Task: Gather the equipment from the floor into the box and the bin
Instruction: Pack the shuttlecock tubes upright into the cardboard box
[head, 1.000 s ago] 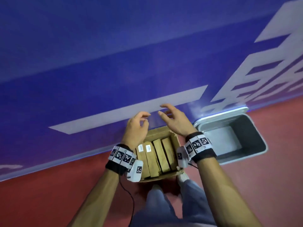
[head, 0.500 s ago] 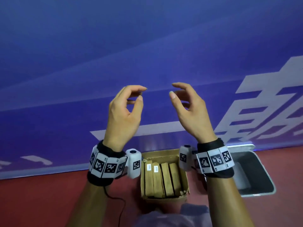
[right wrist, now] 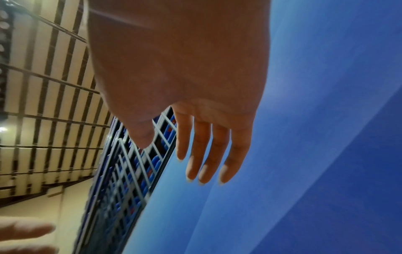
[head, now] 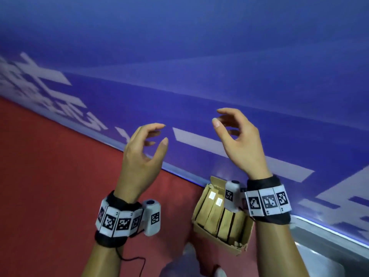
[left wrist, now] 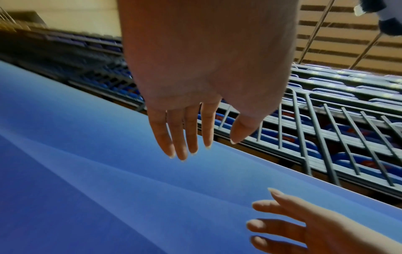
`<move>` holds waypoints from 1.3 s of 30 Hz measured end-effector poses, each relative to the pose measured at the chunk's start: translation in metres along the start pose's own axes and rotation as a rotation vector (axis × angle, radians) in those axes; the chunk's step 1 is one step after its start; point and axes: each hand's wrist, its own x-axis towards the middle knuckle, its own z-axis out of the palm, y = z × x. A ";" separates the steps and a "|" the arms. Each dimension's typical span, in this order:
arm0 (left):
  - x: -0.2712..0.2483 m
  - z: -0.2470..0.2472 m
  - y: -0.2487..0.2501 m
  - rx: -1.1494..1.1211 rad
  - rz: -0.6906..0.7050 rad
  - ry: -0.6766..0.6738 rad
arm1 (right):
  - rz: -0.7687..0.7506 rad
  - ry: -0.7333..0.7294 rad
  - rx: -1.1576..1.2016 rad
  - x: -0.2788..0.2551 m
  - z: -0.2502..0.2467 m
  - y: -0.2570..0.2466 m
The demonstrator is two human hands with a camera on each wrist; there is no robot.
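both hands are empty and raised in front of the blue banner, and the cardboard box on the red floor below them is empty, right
Not quite. The cardboard box is not empty: the head view shows brown packs standing side by side in it. The rest holds: left hand and right hand are empty, raised before the blue banner.

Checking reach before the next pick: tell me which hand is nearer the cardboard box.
Right. The right hand is raised almost directly above the box, its wrist overlapping the box's far corner in the head view. The left hand is raised off to the box's left, over red floor.

Open cardboard box (head: 220,214) of upright brown packs, grey bin (head: 327,254) beside it
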 end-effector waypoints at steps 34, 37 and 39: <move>-0.670 -0.473 0.086 0.924 -1.084 1.492 | -0.648 -1.839 0.544 -0.610 0.598 -0.342; -0.718 -0.470 0.101 0.939 -1.172 1.626 | -0.692 -1.994 0.591 -0.687 0.612 -0.354; -0.743 -0.476 0.106 0.967 -1.227 1.689 | -0.724 -2.089 0.621 -0.733 0.623 -0.362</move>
